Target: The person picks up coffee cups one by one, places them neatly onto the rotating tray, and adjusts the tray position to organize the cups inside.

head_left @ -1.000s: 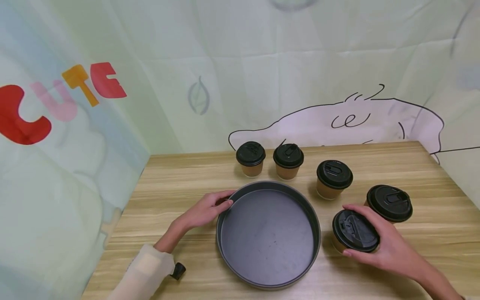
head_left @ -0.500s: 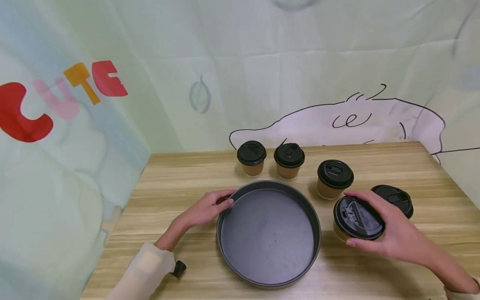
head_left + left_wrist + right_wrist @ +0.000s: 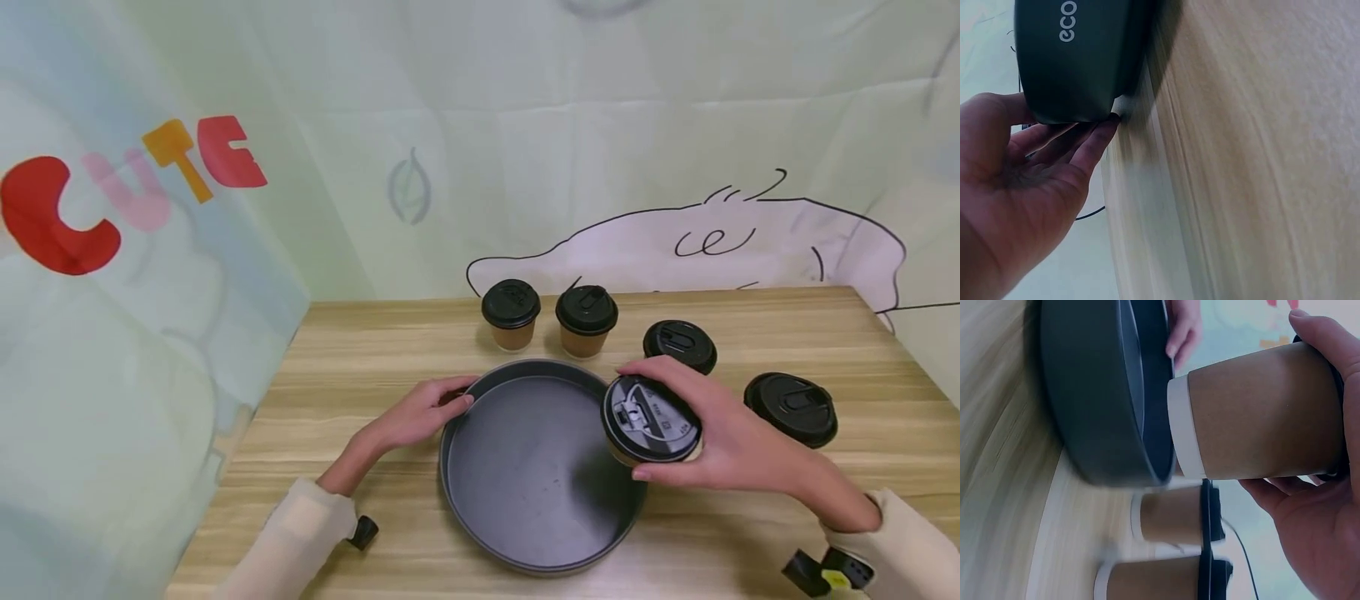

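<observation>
A round dark grey baking pan (image 3: 536,492) sits on the wooden table. At its left rim, my left hand (image 3: 412,419) grips the wall, thumb over the edge and fingers outside; the left wrist view shows the pan's outer side (image 3: 1069,62) with the letters "eco". My right hand (image 3: 731,433) holds a brown paper coffee cup (image 3: 1260,412) by its black lid (image 3: 651,418), thumb and fingers on opposite sides. The cup hangs over the pan's right rim, its shadow falling inside the pan. In the right wrist view its white base is right at the rim.
Two lidded coffee cups (image 3: 511,314) (image 3: 587,321) stand behind the pan near the table's back edge. Another cup (image 3: 680,345) is behind my right hand, partly hidden, and one more (image 3: 791,408) stands to its right. A printed cloth backdrop (image 3: 360,208) rises behind the table.
My right hand has lifted the coffee cup off the table on the pan's right and carried it left over the rim. My left hand stays on the pan.
</observation>
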`<state>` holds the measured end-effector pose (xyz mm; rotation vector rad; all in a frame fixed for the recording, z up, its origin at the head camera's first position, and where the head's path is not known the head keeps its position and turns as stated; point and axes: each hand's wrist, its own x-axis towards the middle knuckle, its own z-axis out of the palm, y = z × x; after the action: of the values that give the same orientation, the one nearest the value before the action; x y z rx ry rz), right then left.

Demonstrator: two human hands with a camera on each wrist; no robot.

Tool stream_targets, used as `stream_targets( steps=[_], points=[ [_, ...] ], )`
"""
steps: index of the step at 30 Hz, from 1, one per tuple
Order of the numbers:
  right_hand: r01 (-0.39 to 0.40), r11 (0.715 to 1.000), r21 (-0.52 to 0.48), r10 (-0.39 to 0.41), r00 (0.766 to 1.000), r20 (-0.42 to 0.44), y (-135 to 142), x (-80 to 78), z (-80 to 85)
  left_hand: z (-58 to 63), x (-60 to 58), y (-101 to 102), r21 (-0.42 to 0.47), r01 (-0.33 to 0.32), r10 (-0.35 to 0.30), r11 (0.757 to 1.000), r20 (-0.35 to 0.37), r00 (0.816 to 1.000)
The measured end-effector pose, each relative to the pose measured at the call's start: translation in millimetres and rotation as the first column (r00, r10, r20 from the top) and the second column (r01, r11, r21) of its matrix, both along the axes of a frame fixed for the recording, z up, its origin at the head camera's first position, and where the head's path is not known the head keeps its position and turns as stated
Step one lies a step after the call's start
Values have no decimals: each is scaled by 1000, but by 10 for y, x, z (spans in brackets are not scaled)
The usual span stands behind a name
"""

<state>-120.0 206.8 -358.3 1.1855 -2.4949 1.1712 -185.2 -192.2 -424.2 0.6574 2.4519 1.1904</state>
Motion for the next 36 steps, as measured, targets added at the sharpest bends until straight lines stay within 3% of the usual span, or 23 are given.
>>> stream_targets(
  steps=[8,17,25,36],
  points=[
    [-132,991,32,130,990,64,-420,-127,-3,1,-7,1,2,5,-5,1000,1,1000],
    [-291,956,38,285,952,108,-858,-141,-38,22,-3,5,-15,-8,8,1000,29,1000],
    [-342,937,66,326,928,183,-1086,-84,-134,25,-15,-6,-18,10,-10,1000,2,1000],
    [-394,914,98,367,904,219,-1330,-52,-255,13,-25,-12,-8,34,-35,999,-36,999]
  ],
)
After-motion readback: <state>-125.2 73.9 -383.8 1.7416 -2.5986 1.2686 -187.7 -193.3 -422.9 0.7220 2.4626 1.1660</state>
